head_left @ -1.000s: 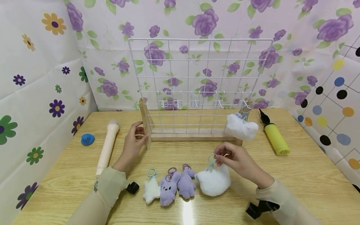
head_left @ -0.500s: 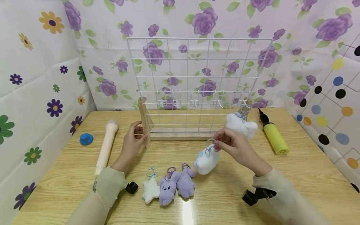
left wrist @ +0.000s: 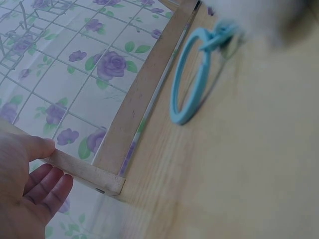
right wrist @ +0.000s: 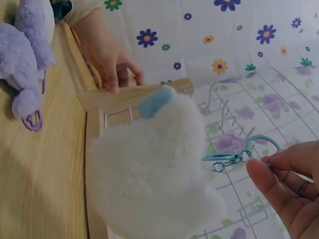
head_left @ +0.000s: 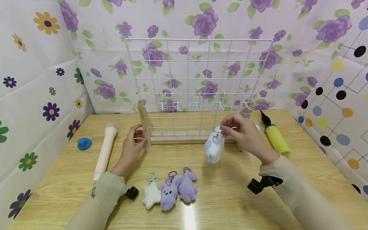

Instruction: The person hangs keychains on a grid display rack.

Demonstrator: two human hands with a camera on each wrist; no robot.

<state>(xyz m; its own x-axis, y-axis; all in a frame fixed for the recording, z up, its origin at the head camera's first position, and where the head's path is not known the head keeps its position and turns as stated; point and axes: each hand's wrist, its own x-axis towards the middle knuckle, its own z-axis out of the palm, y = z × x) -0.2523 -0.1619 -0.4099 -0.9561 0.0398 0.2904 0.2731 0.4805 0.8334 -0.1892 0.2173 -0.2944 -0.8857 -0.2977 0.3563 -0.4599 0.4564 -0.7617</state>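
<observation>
My right hand [head_left: 242, 135] pinches the blue key ring of a white plush keychain [head_left: 215, 150], which dangles over the table before the rack. In the right wrist view this fluffy plush [right wrist: 149, 164] shows a blue patch, and thumb and fingertips hold its ring [right wrist: 264, 139]. The left hand [head_left: 133, 143] grips the left wooden leg [head_left: 144, 123] of a white wire grid rack [head_left: 198, 40], thumb on one side, fingers curled on the other. Another white plush keychain hangs at the rack's right end, mostly hidden behind my right hand; its blue ring [head_left: 247, 111] shows.
White hooks [head_left: 195, 105] sit along the grid. On the table lie a small white plush keychain [head_left: 152, 195] and two purple ones, one a bunny [head_left: 168, 195], the other [head_left: 187, 188] beside it. A pale microphone [head_left: 105, 150] and blue duck [head_left: 84, 143] are left, a yellow pump [head_left: 277, 140] right.
My right hand has lifted the white plush keychain off the table and carried it forward toward the rack, the plush turning side-on. The left hand stays on the rack's leg.
</observation>
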